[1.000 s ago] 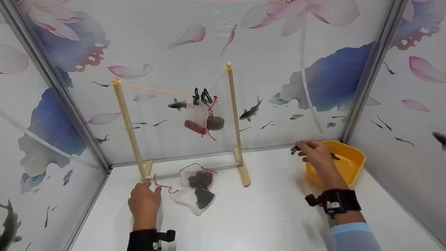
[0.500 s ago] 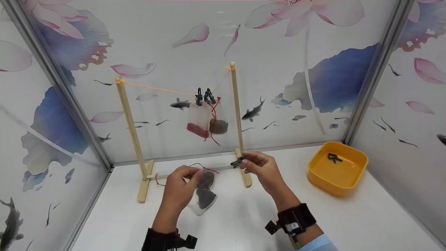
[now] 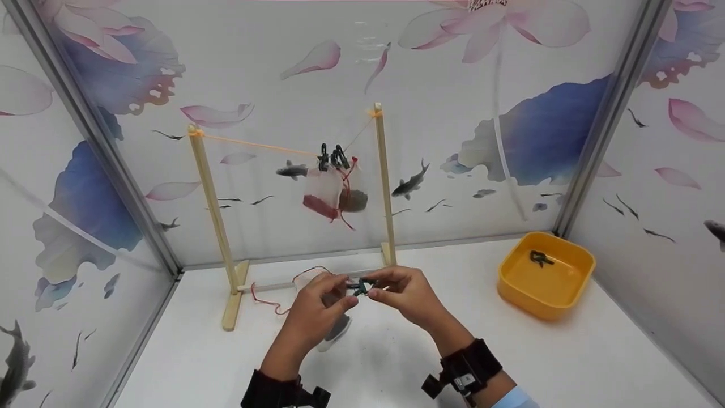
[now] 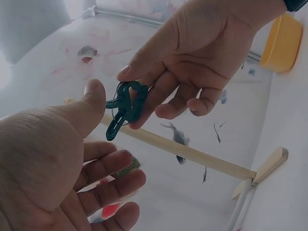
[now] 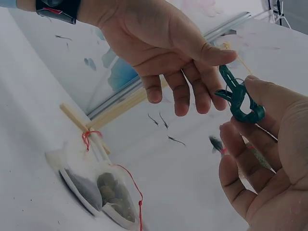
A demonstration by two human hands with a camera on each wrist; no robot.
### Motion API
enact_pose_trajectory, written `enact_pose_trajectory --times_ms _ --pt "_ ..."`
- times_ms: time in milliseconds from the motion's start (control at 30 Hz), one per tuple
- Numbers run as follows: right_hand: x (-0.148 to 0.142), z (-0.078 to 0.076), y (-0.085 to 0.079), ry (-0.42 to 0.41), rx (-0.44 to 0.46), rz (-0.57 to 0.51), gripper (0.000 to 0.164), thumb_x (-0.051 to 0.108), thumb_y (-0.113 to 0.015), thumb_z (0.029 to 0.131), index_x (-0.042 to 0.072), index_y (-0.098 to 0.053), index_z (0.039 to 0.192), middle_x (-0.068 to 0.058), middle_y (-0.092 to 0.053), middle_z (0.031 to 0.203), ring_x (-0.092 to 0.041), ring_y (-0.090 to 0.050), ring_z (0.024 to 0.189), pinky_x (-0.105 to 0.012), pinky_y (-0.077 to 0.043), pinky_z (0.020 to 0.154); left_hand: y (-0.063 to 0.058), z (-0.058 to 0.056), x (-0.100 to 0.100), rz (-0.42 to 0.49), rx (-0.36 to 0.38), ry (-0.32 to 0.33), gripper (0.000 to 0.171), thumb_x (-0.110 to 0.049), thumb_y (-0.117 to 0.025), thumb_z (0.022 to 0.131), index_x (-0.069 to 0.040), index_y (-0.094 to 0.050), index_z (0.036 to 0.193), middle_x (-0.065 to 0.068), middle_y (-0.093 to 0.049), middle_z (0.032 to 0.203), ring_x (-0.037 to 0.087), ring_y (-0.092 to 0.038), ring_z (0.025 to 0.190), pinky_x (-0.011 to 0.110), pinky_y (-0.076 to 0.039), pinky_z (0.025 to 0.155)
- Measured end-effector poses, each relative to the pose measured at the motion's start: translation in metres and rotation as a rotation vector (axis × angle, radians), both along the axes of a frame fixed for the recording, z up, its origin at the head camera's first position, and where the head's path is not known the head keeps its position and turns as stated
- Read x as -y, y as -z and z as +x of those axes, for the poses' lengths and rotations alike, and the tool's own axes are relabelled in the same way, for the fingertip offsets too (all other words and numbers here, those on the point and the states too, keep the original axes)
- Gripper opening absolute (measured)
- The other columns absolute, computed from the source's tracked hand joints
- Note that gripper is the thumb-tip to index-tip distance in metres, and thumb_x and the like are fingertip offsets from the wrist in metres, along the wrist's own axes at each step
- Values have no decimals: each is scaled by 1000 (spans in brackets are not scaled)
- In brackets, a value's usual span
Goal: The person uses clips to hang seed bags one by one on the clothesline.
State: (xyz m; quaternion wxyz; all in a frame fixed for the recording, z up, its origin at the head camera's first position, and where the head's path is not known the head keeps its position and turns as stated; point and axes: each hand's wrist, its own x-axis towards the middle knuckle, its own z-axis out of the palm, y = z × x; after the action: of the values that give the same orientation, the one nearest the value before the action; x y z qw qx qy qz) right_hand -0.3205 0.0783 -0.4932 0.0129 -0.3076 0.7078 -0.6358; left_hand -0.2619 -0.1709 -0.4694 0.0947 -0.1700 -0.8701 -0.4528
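Between both hands, above the table, is a small dark green plastic spring clip with a wire ring. My right hand pinches its rounded jaw end between thumb and fingers, as the right wrist view shows. At its two handles, my left hand has its thumb on one side and forefinger on the other; its remaining fingers are spread. Beneath the hands, partly hidden, lie two translucent drawstring pouches with dark contents, one of them a grey-filled pouch, the other a pouch of brownish lumps.
A wooden rack carries an orange line. Dark clips hold a red-filled pouch and a greenish-brown pouch on it. The yellow tub at right contains dark clips. Printed panels surround the table.
My right hand has brought a clip from the yellow tub to the middle. My left hand has left the rack's left foot and met it at the clip.
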Motion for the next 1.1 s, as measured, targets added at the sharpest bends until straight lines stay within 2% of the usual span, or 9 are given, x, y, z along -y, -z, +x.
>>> enact_pose_trajectory --times_ms 167,333,400,600,700,833,933,1033,1100 --pt "3 1 1 -1 -5 7 34 19 -87 102 4 -82 133 -27 -76 136 -11 -82 107 -28 -67 94 -3 0 4 -51 -3 19 48 -48 -76 108 -13 -77 141 -1 -72 116 13 -68 100 29 -60 89" --pt "12 -3 10 34 18 63 30 20 -78 110 3 -79 135 -21 -81 129 -10 -80 103 -24 -65 87 -5 -1 12 -112 -34 -94 37 -42 -75 109 -17 -80 135 -1 -72 113 14 -70 103 40 -62 93" --pt "16 -5 16 27 26 145 27 22 -75 112 6 -81 132 -16 -82 126 -14 -78 107 -27 -64 87 -6 0 17 -134 -61 -173 33 -37 -76 109 -14 -80 133 0 -73 112 17 -72 105 44 -62 93" --pt "33 -12 32 -87 1 453 26 25 -77 110 11 -83 132 -14 -80 136 -34 -74 129 -60 -62 108 -5 -4 38 -91 -174 -385 25 -29 -78 108 -11 -84 123 3 -81 110 25 -79 107 50 -63 90" --pt "48 -13 37 -83 -39 567 32 27 -81 108 9 -81 133 -13 -79 138 -35 -73 134 -58 -60 113 -5 -6 45 -95 -200 -437 21 -28 -79 107 -12 -86 119 3 -84 110 27 -81 106 56 -62 92" --pt "69 -13 43 -47 -116 739 40 34 -83 106 10 -80 138 -9 -79 141 -30 -71 138 -49 -56 119 -4 -7 48 -120 -189 -463 17 -22 -77 108 -11 -87 116 5 -86 108 30 -83 105 70 -53 111" --pt "82 -13 48 -6 -138 808 36 35 -83 106 10 -82 132 -6 -82 128 -23 -75 123 -41 -60 108 -2 -8 48 -130 -174 -486 16 -21 -77 108 -10 -87 114 6 -86 108 32 -83 105 76 -45 121" --pt "95 -12 53 72 -90 814 23 34 -86 103 11 -82 108 -1 -80 100 -15 -71 93 -34 -58 83 0 -9 48 -137 -172 -511 16 -21 -77 108 -10 -87 112 6 -86 108 31 -83 104 75 -45 122" --pt "102 -11 57 139 -52 822 25 35 -90 100 14 -77 94 4 -72 87 -11 -62 81 -31 -52 72 1 -9 48 -138 -171 -522 16 -22 -77 108 -10 -87 111 6 -86 106 30 -83 102 76 -44 122"
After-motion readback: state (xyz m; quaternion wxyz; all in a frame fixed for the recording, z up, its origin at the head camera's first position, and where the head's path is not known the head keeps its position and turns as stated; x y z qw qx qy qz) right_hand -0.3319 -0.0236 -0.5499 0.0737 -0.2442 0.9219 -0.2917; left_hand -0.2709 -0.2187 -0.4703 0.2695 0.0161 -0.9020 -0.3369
